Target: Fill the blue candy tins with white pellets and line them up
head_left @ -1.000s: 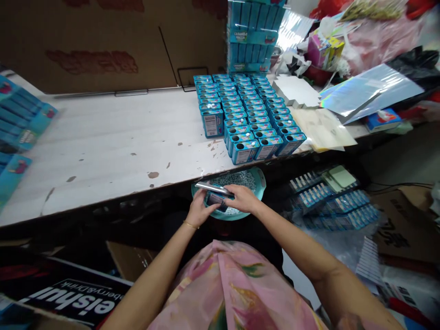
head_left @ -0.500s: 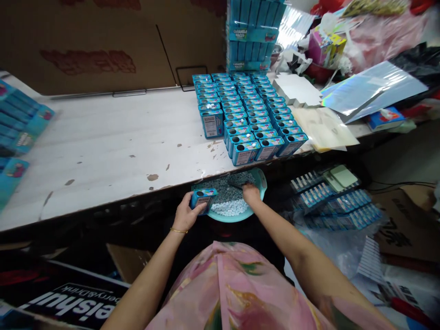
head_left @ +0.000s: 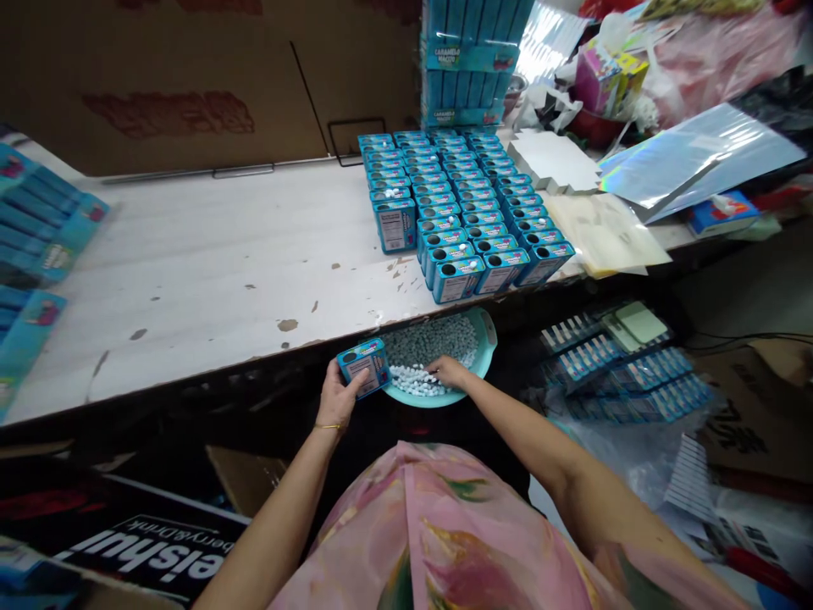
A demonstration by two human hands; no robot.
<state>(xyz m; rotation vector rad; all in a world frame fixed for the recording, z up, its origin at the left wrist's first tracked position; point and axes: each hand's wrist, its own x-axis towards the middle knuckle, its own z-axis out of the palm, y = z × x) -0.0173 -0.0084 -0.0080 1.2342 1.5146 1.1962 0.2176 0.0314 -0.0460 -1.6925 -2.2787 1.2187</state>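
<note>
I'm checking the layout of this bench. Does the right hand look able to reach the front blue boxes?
Probably yes. The right hand is in the basin, close below them, with nothing visible between except the edge of the table, which it must rise past.

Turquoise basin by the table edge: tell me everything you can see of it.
The basin is rounded, turquoise, apparently plastic, with an opening near its far right rim that looks like a handle. It sits upright beside the table, holding many small white pellets. The right hand has its fingers at the pellets; the left hand holds a blue box that hides the left rim.
</note>
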